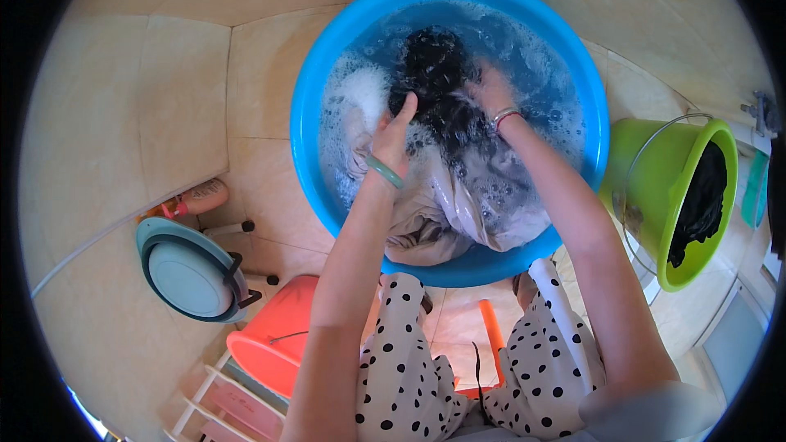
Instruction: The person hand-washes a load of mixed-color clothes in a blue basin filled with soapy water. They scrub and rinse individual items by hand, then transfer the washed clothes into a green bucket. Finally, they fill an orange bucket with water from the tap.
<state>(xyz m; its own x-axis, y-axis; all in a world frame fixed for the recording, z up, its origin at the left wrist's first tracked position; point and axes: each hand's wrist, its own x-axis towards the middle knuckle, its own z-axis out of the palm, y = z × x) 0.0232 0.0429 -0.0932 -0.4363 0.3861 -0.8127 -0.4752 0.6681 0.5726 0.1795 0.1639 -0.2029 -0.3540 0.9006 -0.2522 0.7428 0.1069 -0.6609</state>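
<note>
A large round blue tub (300,139) holds sudsy water and wet laundry. Bunched black cloth (434,57) rises out of the water between my hands. My left hand (393,133), a green bangle at its wrist, is closed on the near left side of that cloth; its thumb shows, while the other fingers are hidden. At the cloth's right side, my right hand (493,92) touches it, its fingers blurred and partly under splashing water. Pale beige cloth (434,229) lies soaked in the near part of the tub, below both wrists.
A green bucket (655,180) with dark cloth (700,205) inside tilts at the right. On the left are folded grey-blue basins (188,282), a coral bucket (274,344), a white rack (201,401) and a pink bottle (201,196). Tiled walls surround the tub closely.
</note>
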